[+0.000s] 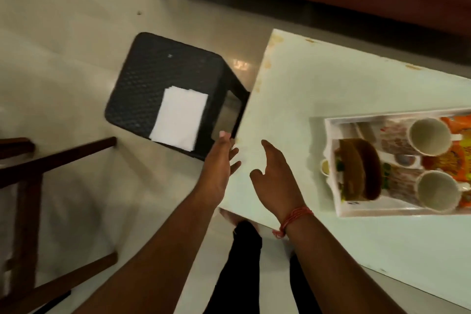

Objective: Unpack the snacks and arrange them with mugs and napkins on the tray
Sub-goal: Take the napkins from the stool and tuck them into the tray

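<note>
Napkins (179, 120): a white stack lying flat on the dark woven stool (153, 79), on the stool's near right part, well apart from the tray. The stack is rectangular; its long axis runs from about 7 o'clock to 1 o'clock in the head view, short edges at the near-left and far-right ends, with the near short edge close to the stool's front rim. Left hand (219, 168): released, fingers straight and slightly spread, holding nothing, hovering over the gap between stool and desk (305, 99). From this hand the stack lies at roughly 10 to 11 o'clock, near but not touching; fingertips point toward 12 to 1 o'clock, so judged a small turn leftward is needed to meet the stack's near right corner. Right hand (275, 173): also released, fingers loosely extended, nothing held, above the desk's near left corner; red thread band at the wrist. It lies farther from the stack than the left hand, so the left is judged the likelier one for the pick. Tray (331, 122): white, on the desk at 3 o'clock of the right hand, well apart from it, already carrying two mugs (430, 135), mouths facing the camera, a boxed burger (359, 168) and an orange snack packet (456, 160). Napkin step judged not yet done; image blurred, fine detail uncertain.
</note>
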Demonstrator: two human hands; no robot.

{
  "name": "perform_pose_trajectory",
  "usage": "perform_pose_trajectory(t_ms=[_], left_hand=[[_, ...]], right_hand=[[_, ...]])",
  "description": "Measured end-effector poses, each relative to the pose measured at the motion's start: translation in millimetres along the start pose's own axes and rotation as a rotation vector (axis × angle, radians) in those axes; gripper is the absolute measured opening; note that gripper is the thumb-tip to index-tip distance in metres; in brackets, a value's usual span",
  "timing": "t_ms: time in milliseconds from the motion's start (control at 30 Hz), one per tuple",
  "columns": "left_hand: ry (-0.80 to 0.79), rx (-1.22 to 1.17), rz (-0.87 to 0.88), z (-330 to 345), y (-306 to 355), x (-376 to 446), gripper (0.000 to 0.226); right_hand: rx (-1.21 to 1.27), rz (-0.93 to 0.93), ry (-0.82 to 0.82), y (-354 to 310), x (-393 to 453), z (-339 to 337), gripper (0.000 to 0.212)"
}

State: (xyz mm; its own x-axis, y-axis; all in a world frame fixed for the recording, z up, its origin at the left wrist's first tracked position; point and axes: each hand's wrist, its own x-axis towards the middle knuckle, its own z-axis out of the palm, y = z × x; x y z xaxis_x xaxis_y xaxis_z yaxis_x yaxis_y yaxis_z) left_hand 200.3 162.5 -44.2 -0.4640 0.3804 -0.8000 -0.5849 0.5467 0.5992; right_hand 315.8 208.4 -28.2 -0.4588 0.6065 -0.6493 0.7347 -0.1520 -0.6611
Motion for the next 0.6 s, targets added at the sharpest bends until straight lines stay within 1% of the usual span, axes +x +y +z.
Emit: perform_pose_trajectory(t_ms=[133, 200, 233, 367, 400, 467, 533, 600], left_hand=[[0.084, 0.04, 0.075, -73.9, 29.0, 29.7, 0.04], [0.151, 0.138, 0.163, -103.5, 39.5, 43.2, 0.037], [0.186, 0.229, 0.22, -117.8, 44.1, 49.7, 0.034], [0.329, 0.719, 0.435, -158.6, 50.2, 79.1, 0.029], [0.329, 0.798, 0.443, -165.0, 49.2, 87.4, 0.028], [0.271, 0.899, 0.4, -172.2, 45.1, 100.5, 0.026], [0.206, 0.969, 0.362, -172.7, 39.0, 105.7, 0.026], [0.195, 1.001, 0.355, -172.1, 34.8, 105.8, 0.027]], right_hand=[[0.044, 0.02, -0.048, -47.2, 28.3, 48.6, 0.061], [0.079, 0.049, -0.054, -66.0, 43.1, 68.5, 0.057], [0.093, 0.064, -0.053, -74.4, 51.2, 78.8, 0.055], [0.147, 0.156, -0.011, -91.8, 78.0, 108.6, 0.048], [0.156, 0.181, 0.001, -93.4, 83.6, 114.7, 0.046], [0.171, 0.223, 0.024, -94.7, 92.3, 125.6, 0.039], [0.185, 0.244, 0.048, -93.2, 97.5, 133.3, 0.032], [0.196, 0.25, 0.067, -91.1, 101.3, 139.3, 0.029]])
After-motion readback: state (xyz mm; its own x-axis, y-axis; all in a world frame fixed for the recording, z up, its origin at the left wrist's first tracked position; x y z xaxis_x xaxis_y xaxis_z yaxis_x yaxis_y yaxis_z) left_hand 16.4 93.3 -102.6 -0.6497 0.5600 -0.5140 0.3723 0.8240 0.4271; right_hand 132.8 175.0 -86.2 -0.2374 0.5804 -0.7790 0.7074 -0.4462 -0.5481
